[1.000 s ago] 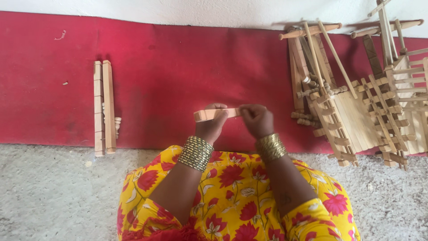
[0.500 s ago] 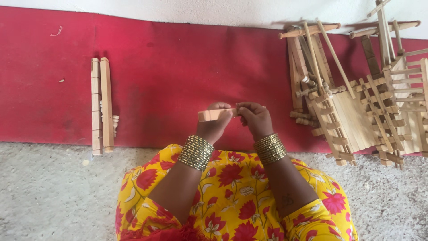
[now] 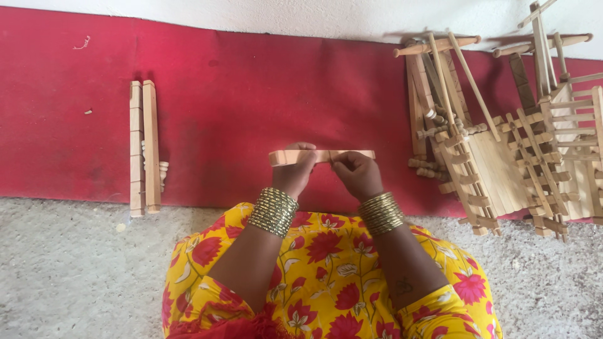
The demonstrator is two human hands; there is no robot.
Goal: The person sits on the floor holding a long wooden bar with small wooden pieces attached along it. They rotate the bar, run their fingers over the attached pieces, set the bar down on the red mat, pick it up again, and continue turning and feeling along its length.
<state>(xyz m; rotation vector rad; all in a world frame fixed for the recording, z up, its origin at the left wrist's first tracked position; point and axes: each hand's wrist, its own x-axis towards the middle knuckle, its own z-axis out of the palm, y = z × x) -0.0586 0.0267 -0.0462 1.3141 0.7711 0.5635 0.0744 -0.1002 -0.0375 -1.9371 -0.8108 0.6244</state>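
I see both hands holding one short wooden bar [image 3: 321,156] level over the red mat [image 3: 251,94], in the near middle: the left hand [image 3: 295,172] has its fingers closed around the left part, and the right hand [image 3: 355,174] pinches the bar just right of the middle. I judge the bar is now being checked or fitted; the next move needs a steady grip, with the two long slats [image 3: 143,145] far left and the wooden frames [image 3: 502,150] right

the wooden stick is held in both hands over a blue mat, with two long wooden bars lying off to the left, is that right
Not quite: the mat is red, not blue, as the head view shows. The rest holds: the left hand and right hand hold the wooden stick, with two long wooden bars lying to the left.
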